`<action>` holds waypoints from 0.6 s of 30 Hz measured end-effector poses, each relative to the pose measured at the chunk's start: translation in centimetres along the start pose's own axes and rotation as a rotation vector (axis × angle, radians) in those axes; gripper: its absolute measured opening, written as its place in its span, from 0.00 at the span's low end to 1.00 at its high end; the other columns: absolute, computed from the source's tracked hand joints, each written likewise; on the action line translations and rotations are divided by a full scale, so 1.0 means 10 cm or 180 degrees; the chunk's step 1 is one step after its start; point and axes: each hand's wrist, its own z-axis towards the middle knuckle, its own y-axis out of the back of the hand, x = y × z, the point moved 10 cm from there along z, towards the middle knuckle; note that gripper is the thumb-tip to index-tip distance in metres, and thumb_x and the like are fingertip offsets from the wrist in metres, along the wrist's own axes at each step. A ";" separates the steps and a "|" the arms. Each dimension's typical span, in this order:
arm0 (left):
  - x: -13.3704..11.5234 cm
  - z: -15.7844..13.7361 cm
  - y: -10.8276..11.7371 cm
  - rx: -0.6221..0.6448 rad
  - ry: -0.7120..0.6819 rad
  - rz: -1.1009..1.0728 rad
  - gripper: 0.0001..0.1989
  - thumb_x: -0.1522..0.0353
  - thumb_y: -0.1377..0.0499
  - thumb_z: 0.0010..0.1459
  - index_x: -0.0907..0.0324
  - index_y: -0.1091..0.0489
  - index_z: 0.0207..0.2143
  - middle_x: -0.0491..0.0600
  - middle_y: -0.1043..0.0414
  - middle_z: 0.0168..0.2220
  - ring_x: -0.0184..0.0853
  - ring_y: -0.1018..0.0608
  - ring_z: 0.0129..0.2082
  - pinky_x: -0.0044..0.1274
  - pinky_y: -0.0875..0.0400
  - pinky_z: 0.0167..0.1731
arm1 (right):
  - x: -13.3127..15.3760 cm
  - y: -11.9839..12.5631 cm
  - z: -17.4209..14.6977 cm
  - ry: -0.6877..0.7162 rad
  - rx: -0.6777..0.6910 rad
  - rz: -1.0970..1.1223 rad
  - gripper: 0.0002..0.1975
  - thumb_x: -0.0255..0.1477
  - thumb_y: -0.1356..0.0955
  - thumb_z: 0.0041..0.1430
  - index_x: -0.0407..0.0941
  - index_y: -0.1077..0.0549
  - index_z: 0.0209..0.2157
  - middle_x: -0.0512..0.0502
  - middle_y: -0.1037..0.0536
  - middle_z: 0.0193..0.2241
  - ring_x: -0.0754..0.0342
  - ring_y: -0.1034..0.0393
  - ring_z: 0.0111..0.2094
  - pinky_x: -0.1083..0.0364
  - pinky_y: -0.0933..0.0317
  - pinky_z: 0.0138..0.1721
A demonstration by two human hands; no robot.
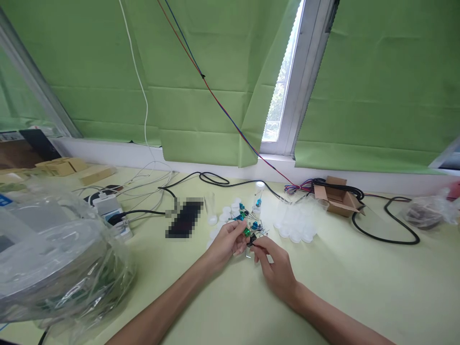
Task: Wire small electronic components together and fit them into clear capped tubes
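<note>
My left hand (229, 240) is closed with thumb and fingers pinching a small shiny green part (247, 232). Fingertips of my right hand (275, 263) pinch a small black part (252, 238) right beside it; whether the two parts touch, I cannot tell. Just under them a short bent metal piece (248, 255) shows. Beyond my fingers lies a loose heap of small blue parts (255, 225) and thin metal rods or wires. Behind the heap stands a clear tube (258, 203) with a blue part in it.
Clear plastic tubes (296, 225) lie together right of the heap, and another tube (212, 211) is on the left. A blurred-out dark device (185, 219), a power strip (115, 215) and a plastic-wrapped bundle (61, 258) occupy the left. An open cardboard box (336, 196) and black cable (381, 239) are right.
</note>
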 end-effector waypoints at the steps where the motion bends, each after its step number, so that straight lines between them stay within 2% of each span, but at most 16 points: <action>1: 0.01 -0.01 -0.02 0.0038 0.0011 -0.0014 0.18 0.56 0.40 0.58 0.61 0.37 0.27 0.44 0.33 0.22 0.22 0.37 0.14 0.17 0.52 0.14 | 0.02 -0.01 0.00 0.0037 0.0025 0.0002 0.07 0.23 0.40 0.66 0.46 0.32 0.37 0.51 0.31 0.28 0.59 0.37 0.24 0.59 0.40 0.27; 7: 0.00 -0.05 -0.13 0.0159 0.0096 -0.0014 0.20 0.54 0.40 0.58 0.60 0.38 0.26 0.41 0.37 0.18 0.21 0.39 0.13 0.17 0.53 0.13 | 0.00 -0.02 0.00 0.0025 0.0088 0.0022 0.08 0.24 0.40 0.67 0.45 0.32 0.36 0.50 0.31 0.27 0.59 0.38 0.24 0.58 0.40 0.27; 18: 0.00 -0.08 -0.15 0.0124 0.0236 0.0144 0.24 0.48 0.40 0.53 0.60 0.35 0.26 0.39 0.44 0.16 0.22 0.43 0.13 0.18 0.56 0.14 | 0.00 -0.05 0.00 -0.0032 0.0163 -0.0024 0.08 0.26 0.40 0.67 0.46 0.31 0.35 0.50 0.31 0.26 0.58 0.38 0.23 0.58 0.40 0.26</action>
